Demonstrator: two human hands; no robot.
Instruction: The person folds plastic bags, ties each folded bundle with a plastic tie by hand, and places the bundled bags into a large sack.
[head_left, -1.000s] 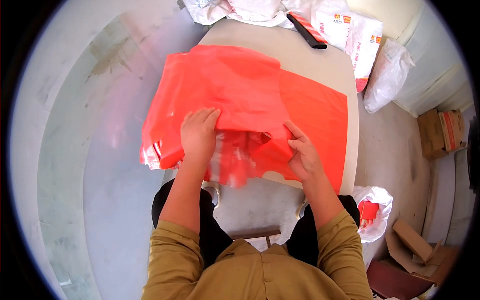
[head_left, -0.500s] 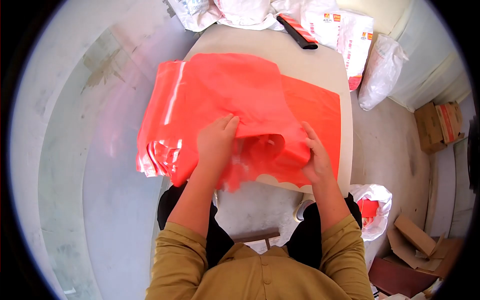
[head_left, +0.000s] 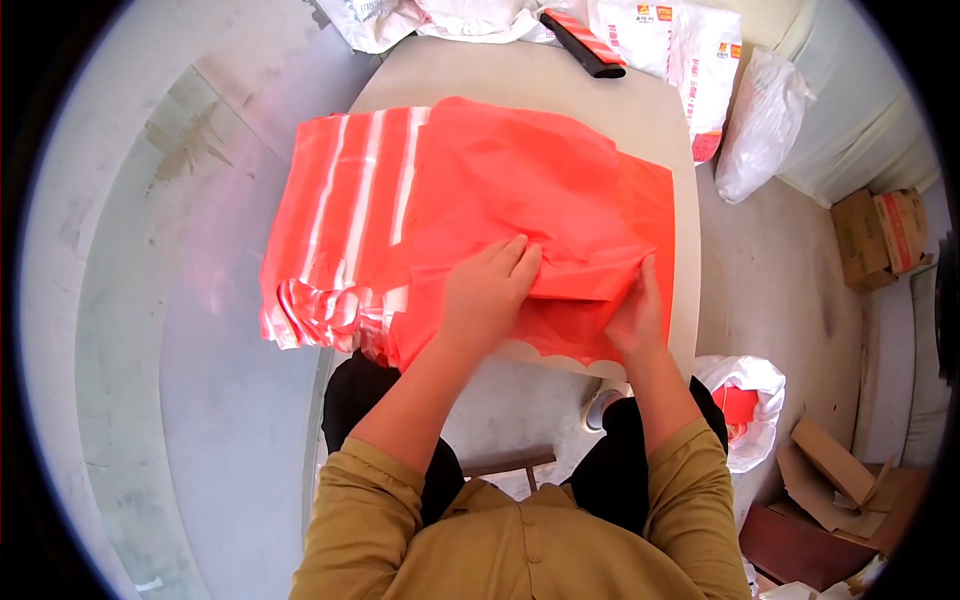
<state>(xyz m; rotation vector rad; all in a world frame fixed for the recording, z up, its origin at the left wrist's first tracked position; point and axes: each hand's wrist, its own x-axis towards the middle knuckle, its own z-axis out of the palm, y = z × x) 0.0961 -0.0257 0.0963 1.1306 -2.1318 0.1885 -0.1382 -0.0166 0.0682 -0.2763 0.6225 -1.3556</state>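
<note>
A thin red plastic bag (head_left: 520, 170) lies spread over the table, its near edge lifted into a low opening between my hands. My left hand (head_left: 490, 290) is closed on the near edge left of that opening, thumb and fingers pressed into the film. At the right end of the opening, my right hand (head_left: 638, 310) grips the bag's edge, its fingertips partly hidden by the film. Left of the bag are overlapping red layers with white stripes (head_left: 340, 190), bunched and crumpled at their near end. More flat red film (head_left: 655, 215) shows beneath on the right.
The beige table (head_left: 480, 70) has a rounded far edge. A black-and-red object (head_left: 585, 45) lies there beside white printed sacks (head_left: 640, 40). On the floor at right stand an open white sack (head_left: 755, 385) with red pieces inside and cardboard boxes (head_left: 840, 475).
My left hand has moved right, and the top bag has shifted right with it. More white stripes show at left. The opening between my hands has become flatter and narrower.
</note>
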